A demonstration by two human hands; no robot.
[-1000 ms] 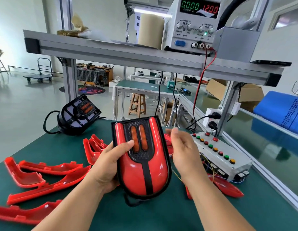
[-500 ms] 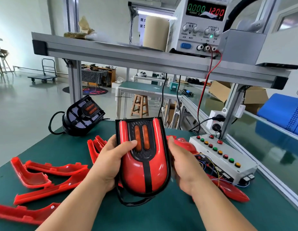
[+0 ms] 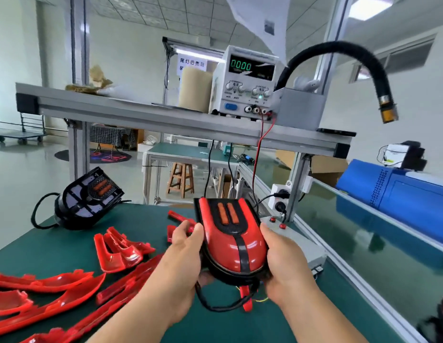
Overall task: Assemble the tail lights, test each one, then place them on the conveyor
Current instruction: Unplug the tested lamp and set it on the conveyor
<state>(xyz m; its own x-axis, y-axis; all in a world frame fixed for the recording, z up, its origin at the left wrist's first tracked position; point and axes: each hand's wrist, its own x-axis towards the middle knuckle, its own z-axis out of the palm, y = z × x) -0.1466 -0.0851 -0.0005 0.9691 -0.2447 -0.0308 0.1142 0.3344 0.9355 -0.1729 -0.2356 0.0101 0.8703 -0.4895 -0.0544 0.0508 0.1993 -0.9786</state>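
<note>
2 hands on it now: left hand [image 3: 184,246] and right hand [image 3: 282,258] curl fingers round either flank of the red tail light [image 3: 234,243], held lens-up in the air below the power supply [image 3: 247,82], probably steadying it for the conveyor [image 3: 364,243] right of that supply.

Red covers [image 3: 119,251] crowd the mat [image 3: 146,219] left; the button box [image 3: 307,243] and post [image 3: 296,186] block the right.

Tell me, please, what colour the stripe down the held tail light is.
Black stripe on the tail light; head view.
</note>
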